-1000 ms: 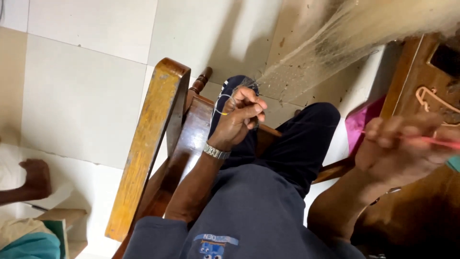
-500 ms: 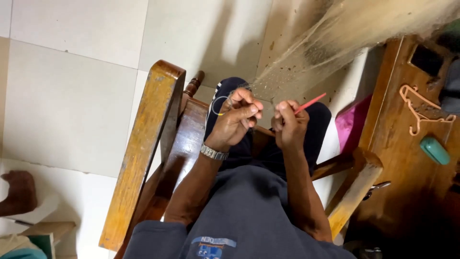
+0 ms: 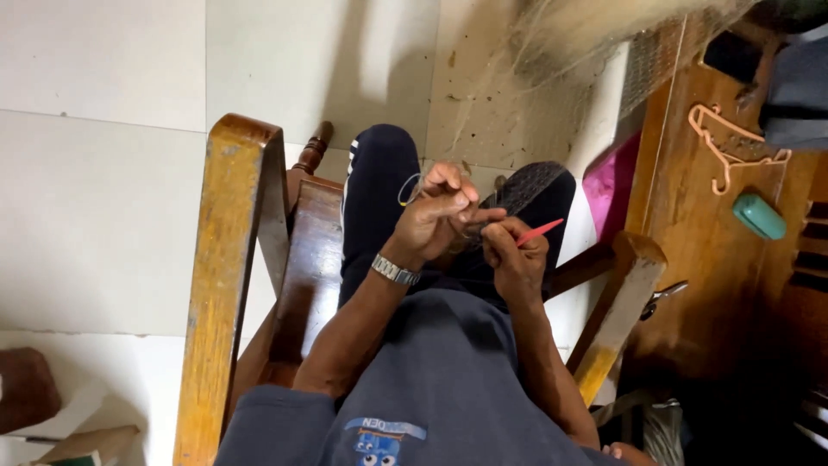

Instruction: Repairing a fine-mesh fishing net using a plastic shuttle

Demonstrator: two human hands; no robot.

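Head cam looking straight down: right hand [image 3: 516, 259] is curled snug around a thin red netting needle [image 3: 540, 230], tip angled up and out so it can poke through mesh. Left hand [image 3: 435, 220] pinches the fine net [image 3: 552, 39] strands tight, keeping them taut right by the needle. Both sit over the knees, between the wooden chair arms [image 3: 226, 285]. Net fans away toward the floor beyond.

Fine net [image 3: 552, 43]: strands blurred, run off top edge; mesh too thin to trace down to hands. Red tool [image 3: 539, 230]: lower part hidden inside right hand [image 3: 516, 263]. Contact between left hand [image 3: 435, 220] and net: cannot tell. Dark garment [image 3: 798, 86]: cut off at right edge.
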